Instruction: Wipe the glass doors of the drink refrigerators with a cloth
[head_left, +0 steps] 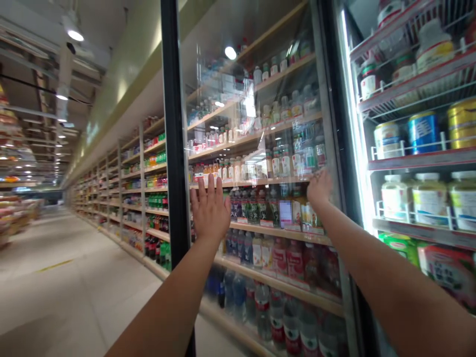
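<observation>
A glass fridge door (260,124) in a black frame stands swung out in front of me. Flat against its glass lies my left hand (210,208), near the door's left frame, fingers stretched upward and open. Further right on the same pane rests my right hand (319,187), close to the door's right frame, its fingers pressed to the glass and partly blurred. Neither hand holds anything. Through the glass I see store shelves with bottled drinks.
The lit fridge interior (420,148) at right holds jars, tins and packets on wire shelves. A long aisle floor (67,277) runs to the left, lined with wooden shelves (148,198) of bottles. More goods stand at the far left.
</observation>
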`<state>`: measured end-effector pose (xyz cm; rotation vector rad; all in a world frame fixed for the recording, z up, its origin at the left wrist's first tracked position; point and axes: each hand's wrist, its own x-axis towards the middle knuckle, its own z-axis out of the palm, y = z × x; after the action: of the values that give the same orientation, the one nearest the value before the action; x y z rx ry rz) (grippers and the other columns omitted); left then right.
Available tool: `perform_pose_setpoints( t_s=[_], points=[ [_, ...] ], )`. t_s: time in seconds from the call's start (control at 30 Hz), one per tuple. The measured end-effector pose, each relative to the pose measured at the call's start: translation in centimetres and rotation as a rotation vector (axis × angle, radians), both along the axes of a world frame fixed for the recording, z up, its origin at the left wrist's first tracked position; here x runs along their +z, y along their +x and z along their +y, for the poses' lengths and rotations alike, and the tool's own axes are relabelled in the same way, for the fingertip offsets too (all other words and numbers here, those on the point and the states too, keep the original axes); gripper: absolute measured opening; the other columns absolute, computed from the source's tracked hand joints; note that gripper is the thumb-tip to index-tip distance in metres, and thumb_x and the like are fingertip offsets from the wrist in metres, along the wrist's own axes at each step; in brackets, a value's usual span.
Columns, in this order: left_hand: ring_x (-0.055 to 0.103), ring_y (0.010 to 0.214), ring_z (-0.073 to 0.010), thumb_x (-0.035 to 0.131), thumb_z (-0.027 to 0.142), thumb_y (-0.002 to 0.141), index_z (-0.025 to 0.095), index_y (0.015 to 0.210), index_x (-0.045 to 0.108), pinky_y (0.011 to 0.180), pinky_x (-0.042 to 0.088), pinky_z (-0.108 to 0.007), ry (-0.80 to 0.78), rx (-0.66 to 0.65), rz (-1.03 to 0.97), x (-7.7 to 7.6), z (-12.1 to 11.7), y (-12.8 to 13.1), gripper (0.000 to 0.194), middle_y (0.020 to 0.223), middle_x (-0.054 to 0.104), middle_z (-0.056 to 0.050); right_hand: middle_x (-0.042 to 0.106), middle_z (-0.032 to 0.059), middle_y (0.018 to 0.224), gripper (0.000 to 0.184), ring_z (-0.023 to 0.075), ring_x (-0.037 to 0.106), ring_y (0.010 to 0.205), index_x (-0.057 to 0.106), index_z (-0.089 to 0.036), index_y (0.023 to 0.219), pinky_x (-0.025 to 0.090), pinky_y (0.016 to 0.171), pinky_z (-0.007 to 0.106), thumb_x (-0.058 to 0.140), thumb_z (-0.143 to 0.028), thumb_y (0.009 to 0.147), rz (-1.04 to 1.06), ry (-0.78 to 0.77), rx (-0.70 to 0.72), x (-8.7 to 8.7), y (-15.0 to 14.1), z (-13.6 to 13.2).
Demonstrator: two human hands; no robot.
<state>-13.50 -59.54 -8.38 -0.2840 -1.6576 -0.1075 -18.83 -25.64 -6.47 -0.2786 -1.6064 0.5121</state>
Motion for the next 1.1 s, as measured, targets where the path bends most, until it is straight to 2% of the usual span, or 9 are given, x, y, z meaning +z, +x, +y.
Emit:
perform_pose_setpoints(
  t_s=[0.1,0.3,0.33,0.5,0.57,0.73,0.9,1.03,1.1],
  points=[
    [0.006,0.157,-0.033,0.039,0.035,0.102,0.01,0.158,0.034,0.127,0.009,-0.056,-0.002,0.001,-0.016,0.0,-0.1,-0.2,0.061,0.168,0.02,-0.013,0.03,0.0158,0.166,0.059,0.0331,0.025,0.153,0.032,-0.011,0.158,0.028,0.123,0.057,0.037,-0.028,0.102,-0.009,0.186,0.097,-1.1,0.3,-5.9],
    [0.007,0.157,-0.033,0.039,0.036,0.103,0.012,0.159,0.032,0.127,0.008,-0.056,0.002,-0.005,-0.023,0.0,-0.2,-0.3,0.061,0.168,0.019,-0.012,0.04,-0.0002,0.162,0.061,0.0228,0.022,0.156,0.036,-0.031,0.158,0.017,0.128,0.051,0.044,-0.026,0.098,-0.024,1.164,0.421,-5.1,2.6,-13.5],
    [0.007,0.157,-0.0334,0.039,0.035,0.103,0.011,0.159,0.031,0.127,0.009,-0.056,0.001,0.003,-0.025,0.0,-0.2,-0.2,0.061,0.168,0.019,-0.013,0.041,0.0,0.162,0.059,0.0226,0.023,0.155,0.039,-0.031,0.157,0.018,0.128,0.051,0.042,-0.026,0.098,-0.014,1.098,0.415,-4.7,2.7,-13.5],
    [0.008,0.157,-0.0335,0.039,0.034,0.103,0.011,0.158,0.032,0.127,0.01,-0.056,-0.004,0.048,-0.063,0.0,0.0,0.2,0.06,0.168,0.021,-0.014,0.031,0.0158,0.165,0.06,0.0327,0.022,0.154,0.034,-0.009,0.158,0.024,0.123,0.061,0.029,-0.024,0.1,0.064,0.054,0.197,-0.2,2.4,-11.9],
    [0.008,0.157,-0.0333,0.039,0.034,0.103,0.011,0.158,0.032,0.128,0.009,-0.055,0.001,0.049,-0.065,-0.1,0.0,0.3,0.06,0.168,0.021,-0.013,0.029,0.0163,0.166,0.061,0.0336,0.019,0.155,0.033,-0.007,0.158,0.024,0.123,0.06,0.031,-0.024,0.1,0.03,0.148,0.199,0.1,2.8,-12.2],
    [0.003,0.158,-0.0317,0.04,0.034,0.103,0.012,0.159,0.03,0.128,0.008,-0.056,-0.016,0.025,-0.035,-0.1,-0.1,0.3,0.061,0.169,0.017,-0.012,0.039,0.0001,0.163,0.054,0.0241,0.024,0.155,0.044,-0.027,0.154,0.02,0.128,0.05,0.042,-0.026,0.1,-0.075,1.028,0.345,-2.3,4.0,-13.3],
    [0.004,0.157,-0.0333,0.038,0.039,0.104,0.011,0.159,0.03,0.128,0.008,-0.057,-0.028,0.051,-0.035,-0.2,-0.1,0.1,0.063,0.169,0.017,-0.011,0.036,0.0118,0.164,0.059,0.0319,0.024,0.154,0.037,-0.014,0.158,0.026,0.123,0.057,0.036,-0.022,0.099,0.035,0.389,0.158,-2.4,3.5,-12.9],
    [0.002,0.157,-0.0325,0.039,0.041,0.104,0.011,0.16,0.027,0.128,0.008,-0.056,-0.029,0.07,-0.035,-0.3,-0.2,-0.1,0.065,0.169,0.015,-0.011,0.036,0.0039,0.165,0.059,0.0273,0.02,0.156,0.038,-0.023,0.158,0.021,0.126,0.052,0.041,-0.024,0.099,-0.028,0.887,0.263,-2.9,3.5,-13.6],
    [0.003,0.157,-0.0328,0.04,0.041,0.104,0.012,0.16,0.026,0.128,0.009,-0.056,-0.029,0.076,-0.042,-0.3,-0.1,-0.1,0.065,0.169,0.014,-0.011,0.038,0.0018,0.163,0.058,0.0249,0.023,0.155,0.039,-0.027,0.157,0.021,0.126,0.05,0.041,-0.023,0.099,-0.007,0.926,0.285,-3.1,3.4,-14.0]
  ],
)
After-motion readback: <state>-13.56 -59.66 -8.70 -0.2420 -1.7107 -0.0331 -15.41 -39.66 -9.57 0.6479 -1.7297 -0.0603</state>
